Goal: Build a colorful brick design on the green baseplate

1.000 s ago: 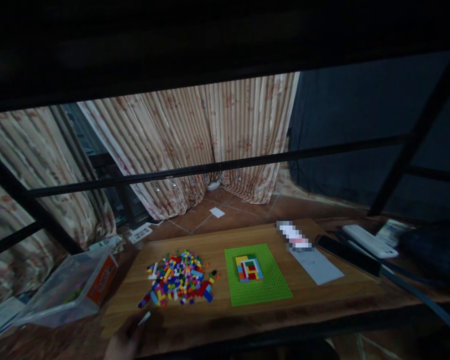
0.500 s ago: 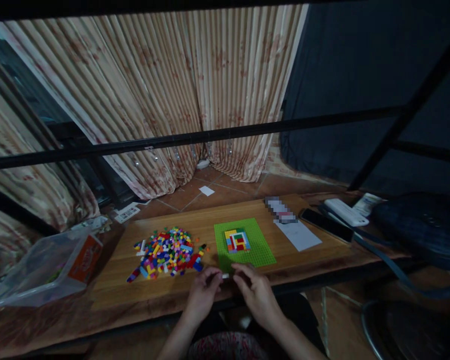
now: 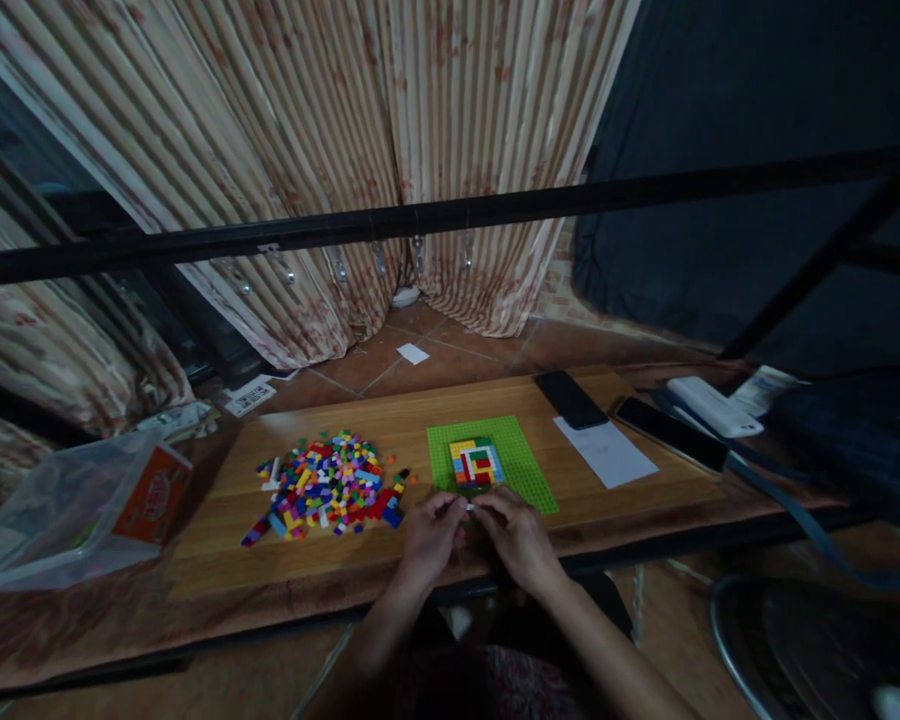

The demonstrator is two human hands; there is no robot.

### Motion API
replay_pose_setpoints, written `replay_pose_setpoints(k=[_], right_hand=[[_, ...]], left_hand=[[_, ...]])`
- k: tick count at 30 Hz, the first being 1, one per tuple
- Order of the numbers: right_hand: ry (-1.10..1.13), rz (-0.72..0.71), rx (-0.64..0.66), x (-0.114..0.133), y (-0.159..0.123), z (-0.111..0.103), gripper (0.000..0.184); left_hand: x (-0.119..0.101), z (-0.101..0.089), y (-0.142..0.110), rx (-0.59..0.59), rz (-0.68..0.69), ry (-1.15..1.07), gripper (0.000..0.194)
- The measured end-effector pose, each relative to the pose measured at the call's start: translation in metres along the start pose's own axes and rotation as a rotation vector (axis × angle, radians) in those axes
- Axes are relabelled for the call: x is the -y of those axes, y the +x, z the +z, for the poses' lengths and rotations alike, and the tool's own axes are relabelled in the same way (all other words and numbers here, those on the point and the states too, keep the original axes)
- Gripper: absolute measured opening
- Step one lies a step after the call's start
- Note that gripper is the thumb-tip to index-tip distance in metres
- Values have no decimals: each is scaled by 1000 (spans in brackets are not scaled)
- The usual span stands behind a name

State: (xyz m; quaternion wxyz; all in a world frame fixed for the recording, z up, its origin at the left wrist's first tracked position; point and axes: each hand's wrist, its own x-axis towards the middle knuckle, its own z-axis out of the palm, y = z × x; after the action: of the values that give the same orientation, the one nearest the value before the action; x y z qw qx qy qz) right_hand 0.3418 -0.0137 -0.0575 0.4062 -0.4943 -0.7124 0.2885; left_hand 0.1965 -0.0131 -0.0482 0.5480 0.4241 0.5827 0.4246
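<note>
My left hand (image 3: 431, 535) and my right hand (image 3: 517, 530) meet at the near edge of a green studded baseplate (image 3: 529, 475). Both are closed, fingertips pinching a small white toy brick (image 3: 471, 507) between them. Just beyond the fingers, a low square block of bricks (image 3: 475, 464) in yellow, green, white, red and blue sits on the baseplate. Left of my hands, a loose heap of coloured bricks (image 3: 330, 480) is spread on the wooden board (image 3: 225, 510).
A clear plastic box (image 3: 45, 510) with an orange label stands at far left. To the right lie a black phone (image 3: 570, 398), a white paper (image 3: 607, 452), a second phone (image 3: 671, 433) and a white device (image 3: 712, 407). A dark rail (image 3: 420, 217) crosses beyond the board.
My hands have come closer together and nearer the baseplate, the white brick still between them. The view has shifted slightly. The far phone's screen, bright before, is dark.
</note>
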Motion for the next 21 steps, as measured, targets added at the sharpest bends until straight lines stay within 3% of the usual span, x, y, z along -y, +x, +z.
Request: replay_pose_setpoints(k=[5,10,21], right_hand=[[-120,-40,-45,-10,19,-3,17],[-225,-39,-40,-20,36,-3,15],[-224,-27,-42,-22,42,-2,12]], left_hand=[[3,-5,10,-63,33,106,26],[8,-14,24,-167,180,278,20],[4,-10,41,-118,227,487,17]])
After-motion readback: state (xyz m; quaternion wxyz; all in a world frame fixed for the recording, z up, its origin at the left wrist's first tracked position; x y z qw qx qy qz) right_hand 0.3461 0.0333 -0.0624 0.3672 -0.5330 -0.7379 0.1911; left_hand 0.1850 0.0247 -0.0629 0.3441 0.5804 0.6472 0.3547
